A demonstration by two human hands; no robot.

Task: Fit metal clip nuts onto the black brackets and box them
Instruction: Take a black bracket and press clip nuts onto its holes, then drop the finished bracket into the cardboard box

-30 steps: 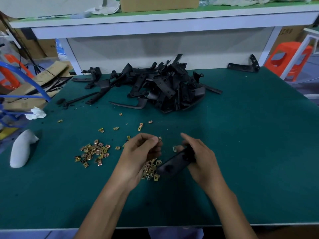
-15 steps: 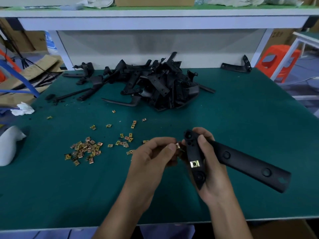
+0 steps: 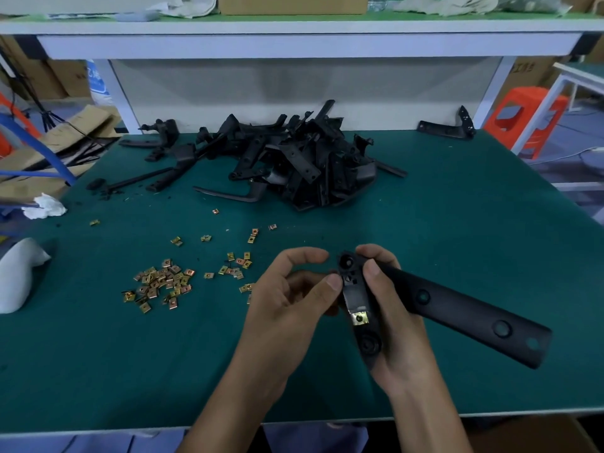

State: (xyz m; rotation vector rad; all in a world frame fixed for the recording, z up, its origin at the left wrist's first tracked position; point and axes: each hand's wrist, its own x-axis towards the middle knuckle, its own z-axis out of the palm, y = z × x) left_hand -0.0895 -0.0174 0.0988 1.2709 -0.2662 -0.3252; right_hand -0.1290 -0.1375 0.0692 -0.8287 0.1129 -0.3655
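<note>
Head: black L-shaped bracket (image 3: 457, 308), seemingly one nut (image 3: 360, 318).

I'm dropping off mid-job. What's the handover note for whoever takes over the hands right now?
The right hand grips the bracket at its bend.
The left hand has its thumb at the bracket's upper seat, fingers curled; whether it pinches a nut is hidden.
Done: one fitted nut sits on the bracket's short arm.
Left: the upper seat looks empty; fit it, then box the bracket.
Supply: loose nuts lie left of the hands, and the bracket pile waits at the far side.
</note>
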